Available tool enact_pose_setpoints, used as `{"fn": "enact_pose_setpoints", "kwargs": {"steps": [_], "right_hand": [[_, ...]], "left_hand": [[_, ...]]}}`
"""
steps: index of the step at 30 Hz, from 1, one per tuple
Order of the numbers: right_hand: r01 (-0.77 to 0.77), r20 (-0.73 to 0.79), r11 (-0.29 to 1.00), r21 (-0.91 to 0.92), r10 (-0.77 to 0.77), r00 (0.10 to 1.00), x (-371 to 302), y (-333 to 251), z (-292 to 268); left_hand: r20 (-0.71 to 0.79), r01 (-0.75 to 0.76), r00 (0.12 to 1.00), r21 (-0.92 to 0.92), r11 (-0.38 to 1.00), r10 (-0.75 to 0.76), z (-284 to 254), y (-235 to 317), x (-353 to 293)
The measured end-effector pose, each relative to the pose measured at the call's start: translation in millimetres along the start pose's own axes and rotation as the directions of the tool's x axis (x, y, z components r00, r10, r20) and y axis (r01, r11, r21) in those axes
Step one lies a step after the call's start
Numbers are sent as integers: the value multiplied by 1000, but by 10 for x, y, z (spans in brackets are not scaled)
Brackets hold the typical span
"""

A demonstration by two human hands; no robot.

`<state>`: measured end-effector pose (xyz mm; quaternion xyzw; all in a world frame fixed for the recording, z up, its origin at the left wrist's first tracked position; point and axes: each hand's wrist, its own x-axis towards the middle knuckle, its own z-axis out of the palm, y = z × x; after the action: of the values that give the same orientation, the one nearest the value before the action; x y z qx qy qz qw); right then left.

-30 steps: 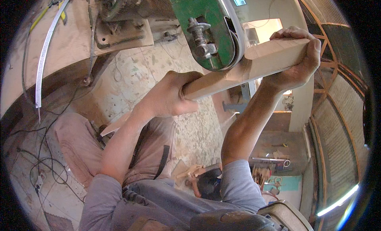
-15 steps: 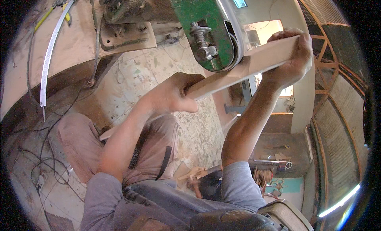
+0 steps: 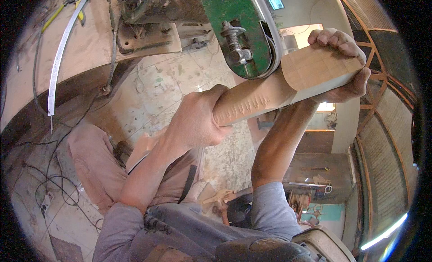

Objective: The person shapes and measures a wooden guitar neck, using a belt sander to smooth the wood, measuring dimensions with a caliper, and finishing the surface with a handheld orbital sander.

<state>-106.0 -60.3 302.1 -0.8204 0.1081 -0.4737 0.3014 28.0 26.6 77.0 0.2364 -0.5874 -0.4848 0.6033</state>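
Between my hands is a pale wooden block (image 3: 258,97), slanting up to the right. Its broad face shows a row of small ripple marks on the lower part and a smooth, curved-edged flat at the upper end. My left hand (image 3: 198,118) is closed round its lower left end. Around the upper right end my right hand (image 3: 344,64) is wrapped, fingers over the top edge and thumb below. The block's upper edge lies right by the rounded end of a green belt sander (image 3: 247,46); whether they touch I cannot tell.
On the dusty bench (image 3: 27,77) at left lie a metal ruler (image 3: 63,55) and yellow-handled pliers (image 3: 54,18). Black cables (image 3: 58,185) loop over the floor. Behind me, low in view, another person's arm (image 3: 223,212) is near some wooden pieces (image 3: 218,196).
The block has rolled in my hands, so its broad rippled face now shows instead of mostly its narrow edge. Both hands turned with it, the right moving slightly right.
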Motion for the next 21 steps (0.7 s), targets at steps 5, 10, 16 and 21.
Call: {"fn": "enact_pose_setpoints", "kwargs": {"steps": [5, 10, 16, 21], "right_hand": [[-58, -54, 996, -65, 54, 997, 8, -18, -19], [-56, -222, 963, -263, -4, 975, -5, 20, 30], [-8, -259, 942, -336, -85, 962, -45, 53, 42], [101, -59, 711, -696, -197, 979, -89, 44, 106]], "left_hand": [[72, -10, 997, -66, 998, 15, 8, -61, 82], [86, -54, 995, -57, 997, 58, 33, -164, 153], [190, 14, 982, -110, 994, 7, 8, -211, 225], [250, 67, 968, -189, 980, -18, -27, -247, 267]]}}
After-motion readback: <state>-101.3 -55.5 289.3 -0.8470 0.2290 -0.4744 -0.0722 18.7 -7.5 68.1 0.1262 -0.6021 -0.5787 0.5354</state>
